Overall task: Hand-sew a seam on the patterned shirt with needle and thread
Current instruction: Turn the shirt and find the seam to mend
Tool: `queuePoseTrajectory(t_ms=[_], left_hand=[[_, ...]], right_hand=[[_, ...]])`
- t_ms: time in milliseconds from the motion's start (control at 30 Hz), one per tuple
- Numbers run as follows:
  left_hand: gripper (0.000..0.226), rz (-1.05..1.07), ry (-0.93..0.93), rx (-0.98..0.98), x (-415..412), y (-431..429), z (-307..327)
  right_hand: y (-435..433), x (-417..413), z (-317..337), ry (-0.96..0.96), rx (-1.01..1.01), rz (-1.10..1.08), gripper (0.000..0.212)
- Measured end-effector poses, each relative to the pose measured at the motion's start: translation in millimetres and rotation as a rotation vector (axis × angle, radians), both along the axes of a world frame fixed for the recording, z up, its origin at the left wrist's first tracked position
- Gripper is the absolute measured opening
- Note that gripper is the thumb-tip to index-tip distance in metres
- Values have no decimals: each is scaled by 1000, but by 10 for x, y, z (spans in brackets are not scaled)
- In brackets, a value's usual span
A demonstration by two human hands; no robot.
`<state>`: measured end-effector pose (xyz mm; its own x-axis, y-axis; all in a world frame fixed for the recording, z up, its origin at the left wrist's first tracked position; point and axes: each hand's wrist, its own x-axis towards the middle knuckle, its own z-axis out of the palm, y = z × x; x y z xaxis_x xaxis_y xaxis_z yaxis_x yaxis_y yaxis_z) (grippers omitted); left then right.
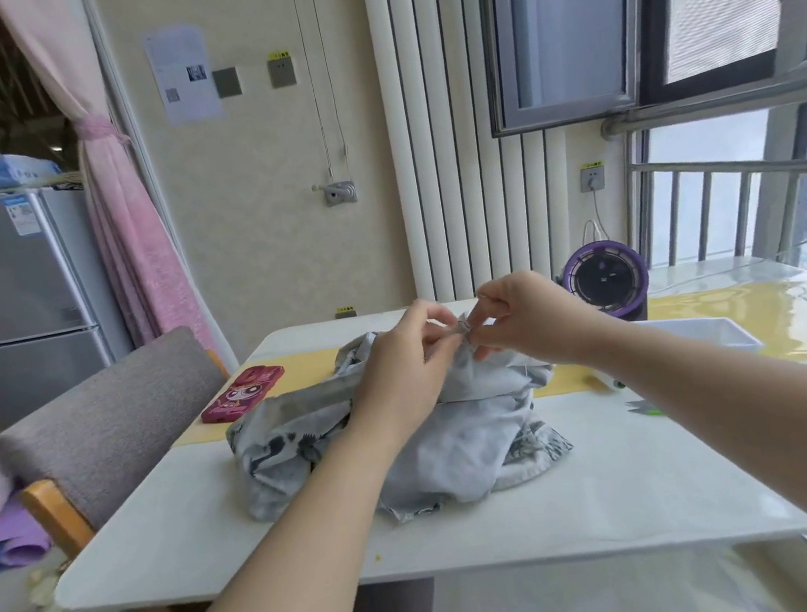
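Above the white table (216, 539), both hands lift a fold of the patterned shirt (462, 442); left hand (399, 363) pinches the cloth; right hand (528, 319) fingers pinch its raised edge; needle too small to tell.

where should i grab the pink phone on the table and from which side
Pinch the pink phone across its two long edges, coming down from above on its left side. It lies flat on the yellow runner with the case picture up, so only the edges give purchase. The shirt is heaped just to its right, which crowds an approach from there.
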<state>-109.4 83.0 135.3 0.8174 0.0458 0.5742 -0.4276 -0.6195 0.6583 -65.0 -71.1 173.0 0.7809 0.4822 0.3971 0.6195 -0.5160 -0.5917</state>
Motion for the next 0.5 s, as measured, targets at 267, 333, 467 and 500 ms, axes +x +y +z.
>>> queuePoseTrajectory(t_ms=[267, 333, 467, 500], left_hand=[[17, 159, -120, 146, -121, 13, -204], [17, 169, -107, 147, -122, 11, -226], [22, 195, -112, 106, -138, -4, -228], [23, 193, -111, 94, -138, -7, -225]], right_hand=[[-21, -143, -145, 15, 26, -20, 30], [-32, -141, -169, 20, 31, -23, 19], [-46, -138, -196, 11, 28, -18, 19], [-50, -143, -194, 8, 26, -19, 17]])
